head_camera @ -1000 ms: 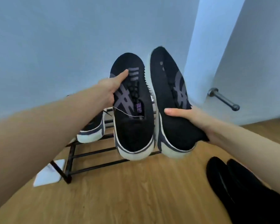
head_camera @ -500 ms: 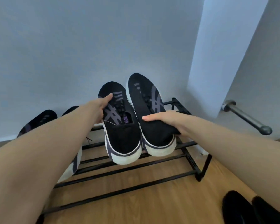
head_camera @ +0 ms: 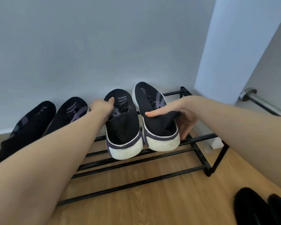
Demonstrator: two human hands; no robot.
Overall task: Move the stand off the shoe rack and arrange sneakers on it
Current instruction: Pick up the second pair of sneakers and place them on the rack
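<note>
The left hand [head_camera: 102,106] holds 1 black sneaker [head_camera: 122,127] and the right hand [head_camera: 180,114] holds the other sneaker [head_camera: 156,120] on the shoe rack [head_camera: 199,150], so both should probably let go only when both heels sit flat on its bars, side by side.

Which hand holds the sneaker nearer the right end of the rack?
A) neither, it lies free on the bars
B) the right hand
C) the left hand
B: the right hand grips the heel opening of the sneaker nearer the right end of the rack, while the left hand holds the neighbouring sneaker.
</note>
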